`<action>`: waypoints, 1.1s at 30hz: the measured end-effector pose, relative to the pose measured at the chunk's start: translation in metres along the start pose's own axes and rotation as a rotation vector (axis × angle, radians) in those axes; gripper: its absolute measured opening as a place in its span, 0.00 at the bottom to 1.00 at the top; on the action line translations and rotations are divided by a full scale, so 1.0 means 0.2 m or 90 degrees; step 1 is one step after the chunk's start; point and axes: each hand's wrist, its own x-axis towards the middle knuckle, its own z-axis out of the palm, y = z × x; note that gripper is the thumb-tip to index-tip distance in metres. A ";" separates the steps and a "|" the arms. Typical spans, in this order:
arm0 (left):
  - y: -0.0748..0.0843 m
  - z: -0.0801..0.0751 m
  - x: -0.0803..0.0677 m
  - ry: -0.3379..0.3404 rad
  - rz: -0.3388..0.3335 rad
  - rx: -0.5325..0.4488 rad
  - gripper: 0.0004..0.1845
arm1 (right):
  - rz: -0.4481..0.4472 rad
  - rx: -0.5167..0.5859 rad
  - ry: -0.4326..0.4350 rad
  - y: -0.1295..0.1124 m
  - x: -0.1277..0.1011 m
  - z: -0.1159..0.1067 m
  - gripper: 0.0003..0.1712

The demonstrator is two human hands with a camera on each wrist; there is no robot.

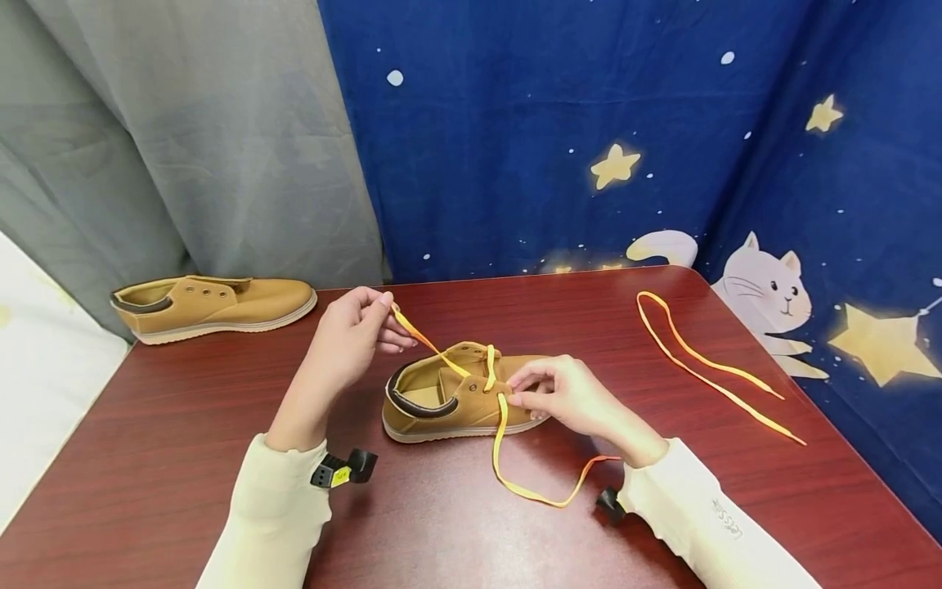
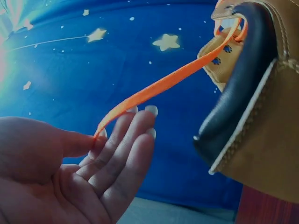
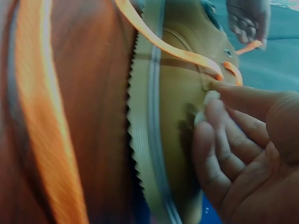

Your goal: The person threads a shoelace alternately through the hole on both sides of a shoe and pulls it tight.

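A tan shoe (image 1: 456,397) sits mid-table with an orange-yellow lace (image 1: 515,458) threaded through its eyelets. My left hand (image 1: 353,335) pinches one end of the lace between thumb and fingers and holds it taut, up and left of the shoe; in the left wrist view the lace (image 2: 159,88) runs from my fingertips (image 2: 100,137) to the shoe (image 2: 252,102). My right hand (image 1: 562,393) rests against the shoe's side and pinches the lace at an eyelet; in the right wrist view my fingers (image 3: 219,100) press the shoe (image 3: 177,102) beside the lace (image 3: 187,53).
A second tan shoe (image 1: 213,304) without a lace lies at the table's far left. A loose orange lace (image 1: 706,364) lies on the right of the dark red table (image 1: 147,458). Blue starry and grey curtains hang behind.
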 end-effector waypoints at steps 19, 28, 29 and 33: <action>-0.13 0.07 0.07 0.048 -0.025 0.235 0.15 | -0.108 -0.362 -0.107 0.08 -0.36 -0.31 0.07; -0.18 0.11 0.08 0.014 -0.028 0.236 0.13 | -0.085 -0.446 -0.109 0.08 -0.46 -0.25 0.16; -0.18 0.12 0.08 0.016 -0.027 0.233 0.13 | -0.090 -0.458 -0.102 0.08 -0.46 -0.24 0.16; -0.21 0.13 0.09 0.054 -0.039 0.240 0.13 | -0.123 -0.501 -0.065 0.12 -0.46 -0.20 0.14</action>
